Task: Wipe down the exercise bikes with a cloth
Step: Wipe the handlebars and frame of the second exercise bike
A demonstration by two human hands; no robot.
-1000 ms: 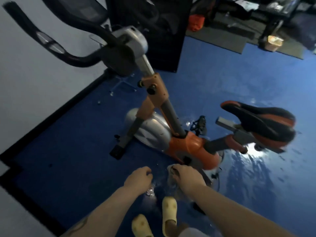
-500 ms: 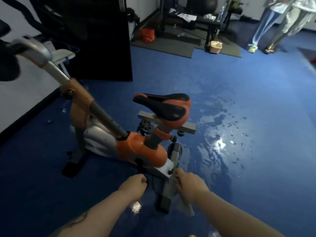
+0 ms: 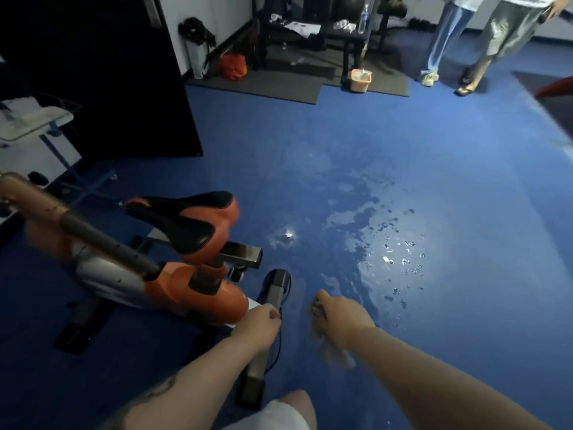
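An orange and grey exercise bike (image 3: 192, 290) with a black and orange saddle (image 3: 189, 221) stands at the lower left. Its grey rear floor bar (image 3: 273, 293) runs toward me. My left hand (image 3: 257, 327) is fisted over that bar, just behind the orange body; whether it touches the bar is unclear. My right hand (image 3: 341, 315) is closed on a pale crumpled cloth (image 3: 333, 352), which hangs under the wrist. That hand is off the bike, to the right of the rear bar, above the blue floor.
A wet, shiny patch (image 3: 372, 252) covers the blue floor to the right. Two people (image 3: 474, 35) stand at the far right. A black panel (image 3: 102, 76) rises behind the bike. A bench (image 3: 325, 32), an orange bucket (image 3: 360, 79) and a dark mat (image 3: 263, 85) lie at the back.
My view has swung to the right, so the bike now sits at the left. My right hand with the cloth has come off the rear bar and moved to its right.
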